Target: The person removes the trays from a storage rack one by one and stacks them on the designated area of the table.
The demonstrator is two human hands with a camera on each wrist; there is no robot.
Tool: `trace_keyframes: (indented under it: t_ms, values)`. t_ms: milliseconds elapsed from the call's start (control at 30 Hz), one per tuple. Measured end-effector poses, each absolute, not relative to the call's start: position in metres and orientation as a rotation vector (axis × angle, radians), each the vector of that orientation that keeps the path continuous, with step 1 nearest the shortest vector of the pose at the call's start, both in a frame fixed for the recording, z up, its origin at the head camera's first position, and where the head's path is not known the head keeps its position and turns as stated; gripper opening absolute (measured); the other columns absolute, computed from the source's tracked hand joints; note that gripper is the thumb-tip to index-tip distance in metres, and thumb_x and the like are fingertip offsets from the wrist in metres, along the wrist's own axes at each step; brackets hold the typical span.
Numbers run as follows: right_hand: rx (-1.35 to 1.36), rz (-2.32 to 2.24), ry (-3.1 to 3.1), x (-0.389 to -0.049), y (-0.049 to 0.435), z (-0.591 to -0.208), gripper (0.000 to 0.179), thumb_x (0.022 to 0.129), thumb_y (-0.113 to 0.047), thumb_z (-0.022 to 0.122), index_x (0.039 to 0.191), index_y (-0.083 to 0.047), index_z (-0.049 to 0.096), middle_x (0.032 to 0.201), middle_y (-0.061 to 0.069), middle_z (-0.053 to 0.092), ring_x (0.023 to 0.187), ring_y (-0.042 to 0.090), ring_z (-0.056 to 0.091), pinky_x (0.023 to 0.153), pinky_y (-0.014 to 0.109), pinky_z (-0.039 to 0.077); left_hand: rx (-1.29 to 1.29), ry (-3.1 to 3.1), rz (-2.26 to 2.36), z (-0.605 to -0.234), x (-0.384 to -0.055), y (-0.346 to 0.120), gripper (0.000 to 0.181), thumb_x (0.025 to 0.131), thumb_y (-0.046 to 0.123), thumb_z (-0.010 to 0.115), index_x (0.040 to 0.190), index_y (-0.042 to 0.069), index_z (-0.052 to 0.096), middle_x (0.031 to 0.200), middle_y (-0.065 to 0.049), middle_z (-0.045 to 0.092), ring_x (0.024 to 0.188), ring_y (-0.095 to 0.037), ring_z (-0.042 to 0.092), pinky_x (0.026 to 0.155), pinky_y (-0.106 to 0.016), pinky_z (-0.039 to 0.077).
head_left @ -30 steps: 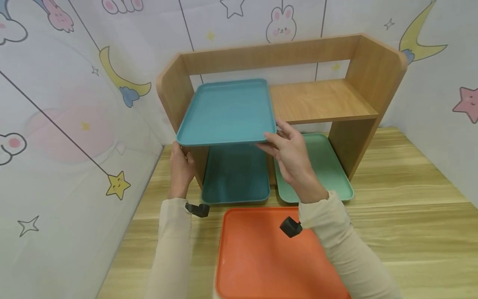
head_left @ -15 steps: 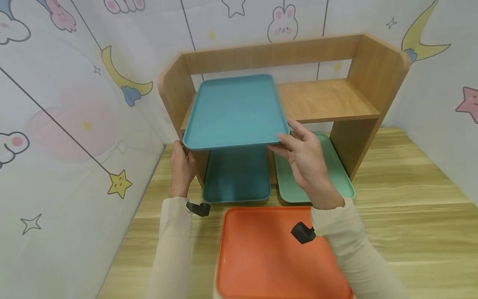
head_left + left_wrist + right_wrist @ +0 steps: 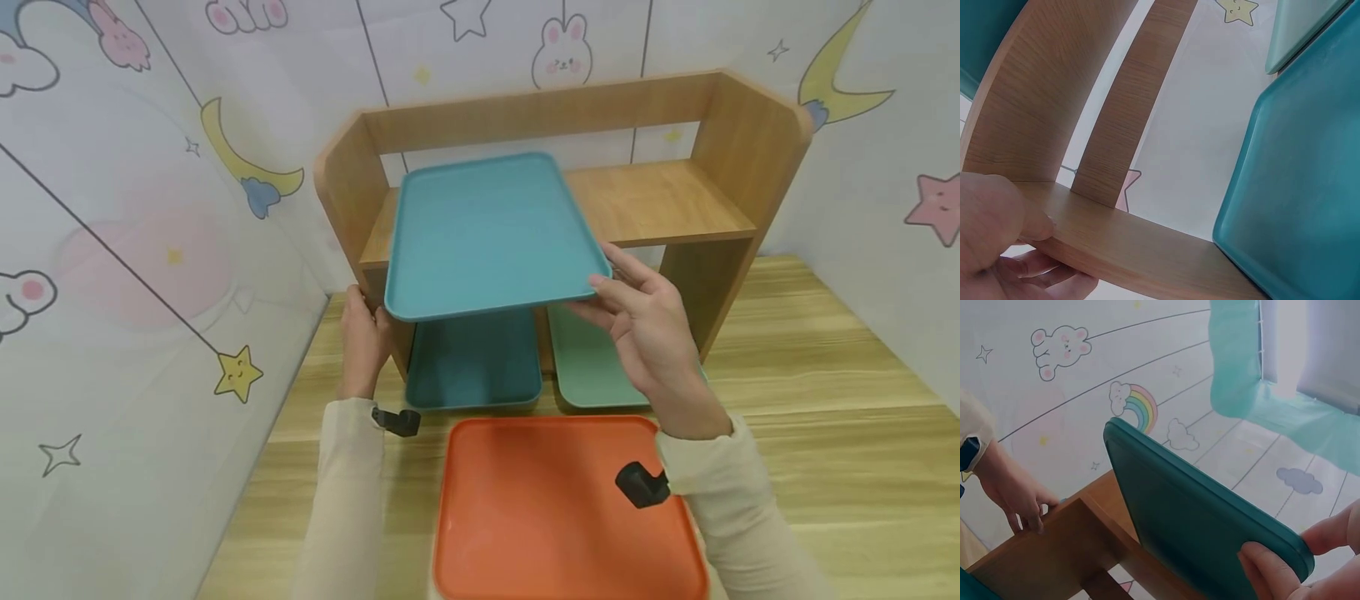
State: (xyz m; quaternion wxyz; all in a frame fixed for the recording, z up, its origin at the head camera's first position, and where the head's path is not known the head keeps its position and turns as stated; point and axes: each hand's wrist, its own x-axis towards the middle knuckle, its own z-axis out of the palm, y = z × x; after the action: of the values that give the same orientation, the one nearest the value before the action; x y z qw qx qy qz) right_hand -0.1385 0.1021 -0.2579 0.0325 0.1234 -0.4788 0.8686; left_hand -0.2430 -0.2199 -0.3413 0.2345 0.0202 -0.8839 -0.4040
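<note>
Fingers (image 3: 622, 292) of the right hand (image 3: 651, 337) are pinching the near right corner of a blue tray (image 3: 495, 237), which is slanting over the left part of the upper board of a wooden shelf unit (image 3: 757, 142). Its near edge is overhanging the front of that board, while its far edge is showing just below the back rail in the head view; whether its far end is touching the board, I cannot tell. From the right wrist, the underside of the tray is showing. The left hand (image 3: 365, 342) is gripping the front edge of the unit's left side panel, thumb and fingers curling onto the wood from opposite sides. Below, a teal tray (image 3: 476, 362) is lying in the left compartment and a pale green tray (image 3: 592, 367) in the right one, both jutting forward over the worktop (image 3: 840, 400). Nearer the person, an orange tray (image 3: 555, 508) is lying on the worktop. Cream sleeves (image 3: 345, 483) are covering the forearms. White hangings (image 3: 127, 292) printed with moons and stars are surrounding the unit.
</note>
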Motion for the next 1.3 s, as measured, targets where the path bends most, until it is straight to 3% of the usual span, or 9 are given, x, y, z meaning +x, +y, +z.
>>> trace_keyframes:
  t_ms: [167, 433, 700, 900, 1300]
  values:
    - [0.408, 2.687, -1.439, -0.137, 0.111, -0.260, 0.062, 0.092, -0.002, 0.058, 0.147, 0.001, 0.030, 0.133, 0.016, 0.046, 0.099, 0.018, 0.066, 0.081, 0.031, 0.056, 0.029, -2.413, -1.095, -0.341, -0.242, -0.220, 0.022, 0.096, 0.006, 0.040, 0.114, -0.006, 0.042, 0.099, -0.021, 0.048, 0.090, -0.034, 0.048, 0.078, -0.046, 0.043]
    - [0.485, 2.739, -1.379, -0.132, 0.128, -0.265, 0.059, 0.094, 0.002, 0.053, 0.147, 0.005, 0.028, 0.132, 0.015, 0.049, 0.100, 0.020, 0.067, 0.081, 0.031, 0.056, 0.046, -2.429, -1.118, -0.342, -0.244, -0.221, 0.033, 0.098, 0.006, 0.042, 0.128, -0.004, 0.038, 0.125, -0.026, 0.049, 0.117, -0.039, 0.050, 0.098, -0.052, 0.045]
    - [0.589, 2.779, -1.295, -0.131, 0.146, -0.271, 0.043, 0.094, 0.007, 0.047, 0.137, 0.004, 0.046, 0.122, 0.014, 0.063, 0.098, 0.024, 0.069, 0.081, 0.034, 0.057, 0.061, -2.442, -1.119, -0.342, -0.244, -0.221, 0.034, 0.098, 0.008, 0.042, 0.130, -0.003, 0.037, 0.129, -0.025, 0.048, 0.120, -0.038, 0.049, 0.100, -0.051, 0.044]
    - [0.612, 2.804, -1.278, -0.129, 0.155, -0.275, 0.039, 0.095, 0.008, 0.044, 0.132, 0.001, 0.054, 0.120, 0.013, 0.065, 0.095, 0.025, 0.070, 0.079, 0.033, 0.057, 0.065, -2.446, -1.129, -0.343, -0.244, -0.221, 0.036, 0.099, 0.009, 0.041, 0.132, -0.002, 0.036, 0.133, -0.024, 0.046, 0.124, -0.037, 0.048, 0.102, -0.051, 0.042]
    - [0.631, 2.828, -1.261, -0.126, 0.170, -0.286, 0.039, 0.096, 0.009, 0.041, 0.133, 0.002, 0.052, 0.114, 0.015, 0.068, 0.093, 0.024, 0.070, 0.079, 0.034, 0.057, 0.074, -2.458, -1.136, -0.342, -0.244, -0.221, 0.036, 0.099, 0.009, 0.041, 0.133, -0.002, 0.035, 0.134, -0.023, 0.046, 0.125, -0.037, 0.047, 0.104, -0.050, 0.041]
